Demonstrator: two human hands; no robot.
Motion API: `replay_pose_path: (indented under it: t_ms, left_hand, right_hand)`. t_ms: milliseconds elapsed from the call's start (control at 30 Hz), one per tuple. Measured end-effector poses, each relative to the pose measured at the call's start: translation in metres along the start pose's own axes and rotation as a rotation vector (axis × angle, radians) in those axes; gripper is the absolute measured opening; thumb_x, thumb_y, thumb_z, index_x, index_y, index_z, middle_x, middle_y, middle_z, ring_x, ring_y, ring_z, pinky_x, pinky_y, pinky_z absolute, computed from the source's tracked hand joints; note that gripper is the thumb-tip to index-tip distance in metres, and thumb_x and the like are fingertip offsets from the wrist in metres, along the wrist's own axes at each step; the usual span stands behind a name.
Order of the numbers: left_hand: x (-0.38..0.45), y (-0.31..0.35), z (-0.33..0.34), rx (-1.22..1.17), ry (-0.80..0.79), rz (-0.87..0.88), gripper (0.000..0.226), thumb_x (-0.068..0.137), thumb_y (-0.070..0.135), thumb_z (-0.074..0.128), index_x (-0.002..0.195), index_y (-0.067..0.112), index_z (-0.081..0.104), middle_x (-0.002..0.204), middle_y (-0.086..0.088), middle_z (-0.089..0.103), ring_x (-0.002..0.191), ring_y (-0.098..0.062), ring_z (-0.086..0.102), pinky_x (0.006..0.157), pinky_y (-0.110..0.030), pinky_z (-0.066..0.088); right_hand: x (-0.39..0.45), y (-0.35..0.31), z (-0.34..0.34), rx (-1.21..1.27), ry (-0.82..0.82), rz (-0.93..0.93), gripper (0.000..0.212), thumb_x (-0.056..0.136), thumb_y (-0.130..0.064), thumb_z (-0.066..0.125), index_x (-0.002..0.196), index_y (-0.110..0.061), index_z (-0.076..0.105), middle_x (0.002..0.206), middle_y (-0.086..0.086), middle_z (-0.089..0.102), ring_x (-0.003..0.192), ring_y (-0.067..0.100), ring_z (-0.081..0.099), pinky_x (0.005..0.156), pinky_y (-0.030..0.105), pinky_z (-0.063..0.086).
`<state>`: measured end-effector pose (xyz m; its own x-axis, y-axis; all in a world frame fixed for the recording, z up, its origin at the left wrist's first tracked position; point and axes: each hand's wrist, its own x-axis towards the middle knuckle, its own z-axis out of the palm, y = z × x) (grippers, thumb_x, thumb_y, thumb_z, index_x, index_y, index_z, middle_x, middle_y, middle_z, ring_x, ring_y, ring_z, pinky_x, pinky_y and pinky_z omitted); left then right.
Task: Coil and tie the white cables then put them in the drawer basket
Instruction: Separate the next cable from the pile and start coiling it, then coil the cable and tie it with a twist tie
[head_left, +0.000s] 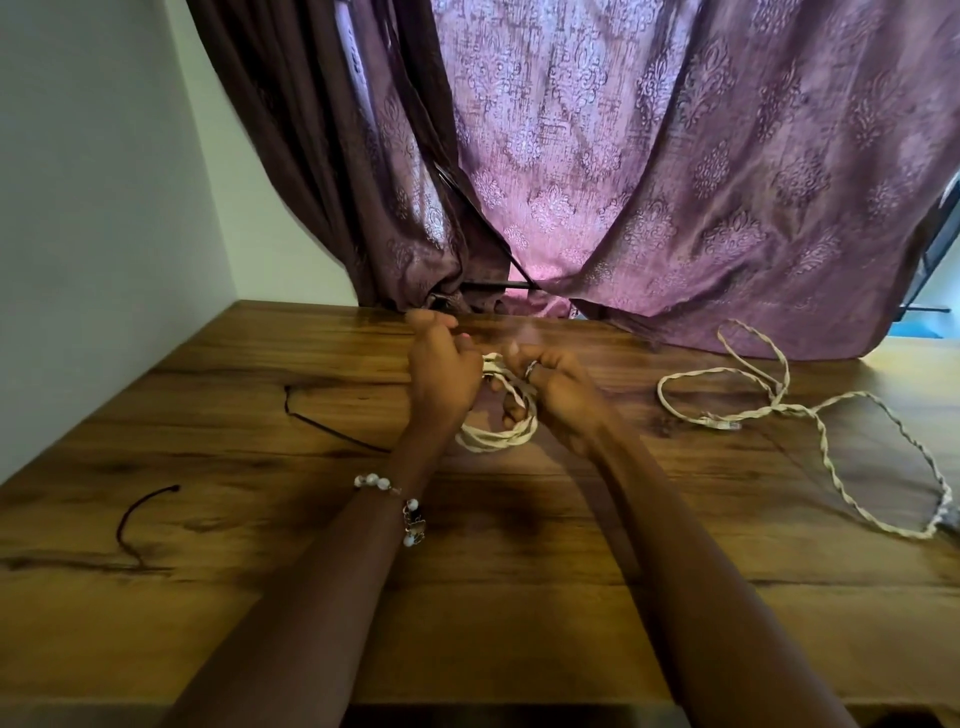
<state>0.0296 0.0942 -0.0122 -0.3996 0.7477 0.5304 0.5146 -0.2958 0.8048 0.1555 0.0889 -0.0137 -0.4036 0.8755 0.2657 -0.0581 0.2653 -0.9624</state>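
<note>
Both hands work over the middle of the bench (519, 597), and the coiled white cable (498, 434) hangs between them: its upper part is bunched in the fingers, its lower loops droop toward the person and seem to brush the wood. The right hand (556, 387) has its grip clamped on the coil, fingers curled round the strands with one finger hooked through the loop. The left hand (441, 374) is curled at the top of the bundle and appears to pinch it or a tie there, though the exact contact is hidden behind its back. The coil's long axis runs roughly from the hands down toward the person, so the spot to bind sits at the top, right between the two grips and equally near both. I count two white cables: this coiled one, and a loose white cable (826, 441) sprawled in open loops on the right part of the bench, well apart from the hands and nearer the right one. Two dark cords lie on the left: a dark cord (332, 431) near the left forearm and a second dark cord (137, 517) nearer the bench's left edge; these look like the ties. No drawer basket shows in view. A patterned curtain (649, 182) hangs behind
</note>
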Motion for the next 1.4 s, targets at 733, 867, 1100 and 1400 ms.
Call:
replay_pose_path:
  t_ms: [733,867,1100,1400]
  left_hand:
    - [-0.003,0.007,-0.005,-0.569,-0.233,-0.614,0.032,0.091,-0.004,0.037,0.117,0.014,0.042,0.076,-0.019,0.057,0.035,-0.017,0.048,0.034,-0.022,0.04]
    - [0.007,0.004,-0.027,-0.453,-0.255,-0.476,0.015,0.089,-0.003,0.053,0.091,0.012,0.058,0.079,-0.015,0.064,0.057,-0.025,0.062,0.049,-0.031,0.052]
    - [0.031,-0.047,-0.092,0.355,0.084,-0.375,0.014,0.088,0.015,0.062,0.095,0.005,0.07,0.103,-0.016,0.069,0.097,-0.031,0.063,0.08,-0.036,0.047]
    - [0.013,-0.072,-0.108,0.709,-0.015,-0.384,0.021,0.084,0.015,0.071,0.096,-0.001,0.068,0.101,-0.021,0.067,0.097,-0.035,0.064,0.075,-0.038,0.05]
  right_hand:
    - [0.013,0.015,0.008,-0.216,0.322,-0.185,0.055,0.096,-0.03,0.056,0.047,-0.007,0.044,0.04,-0.001,0.034,0.031,0.01,0.025,0.038,0.019,0.022]
    - [0.014,0.017,0.006,-0.108,0.356,-0.183,0.06,0.097,-0.024,0.055,0.039,-0.019,0.038,0.038,-0.011,0.031,0.032,0.007,0.022,0.041,0.018,0.02]
    - [0.013,0.022,-0.011,0.032,0.52,-0.076,0.058,0.094,-0.026,0.059,0.039,-0.017,0.045,0.04,-0.008,0.034,0.033,0.01,0.022,0.04,0.017,0.021]
    - [0.01,0.026,0.004,-0.069,0.526,-0.096,0.05,0.093,-0.033,0.059,0.05,-0.013,0.045,0.051,0.004,0.034,0.039,0.013,0.025,0.04,0.024,0.022]
